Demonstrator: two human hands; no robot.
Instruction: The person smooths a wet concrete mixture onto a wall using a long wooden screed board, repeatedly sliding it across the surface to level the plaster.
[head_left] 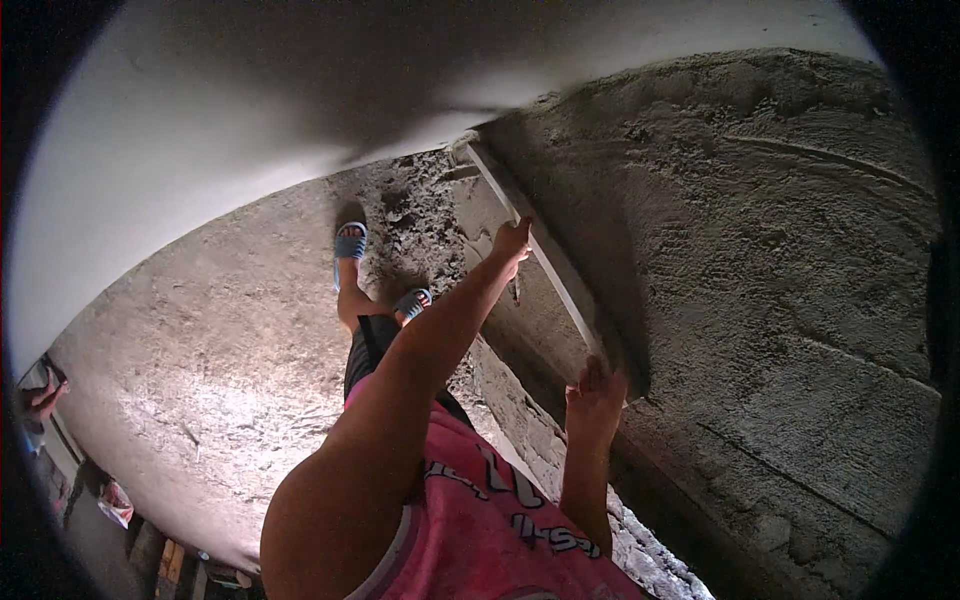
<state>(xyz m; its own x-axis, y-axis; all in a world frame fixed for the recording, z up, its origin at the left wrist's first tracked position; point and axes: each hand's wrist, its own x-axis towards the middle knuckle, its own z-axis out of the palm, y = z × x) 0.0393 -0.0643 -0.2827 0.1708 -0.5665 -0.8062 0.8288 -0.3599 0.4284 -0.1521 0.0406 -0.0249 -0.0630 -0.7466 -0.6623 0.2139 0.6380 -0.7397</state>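
Observation:
A long, pale straightedge bar point(562, 283) lies slantwise along the rough grey plastered wall point(760, 260), its far end close to the corner by the smooth pale wall. My left hand point(513, 246) is closed around the bar above its middle. Close to the bar's near end, my right hand point(596, 392) grips it, with fingers curled over the edge. Whether the bar's whole length touches the plaster cannot be made out.
Below the bar runs a ledge point(510, 390) along the wall's foot. Crumbled mortar point(405, 205) litters the floor around my feet in blue sandals point(350, 243). A smooth pale wall point(230, 130) curves along the far side. Assorted items, including wooden pieces point(170, 568), lie at lower left.

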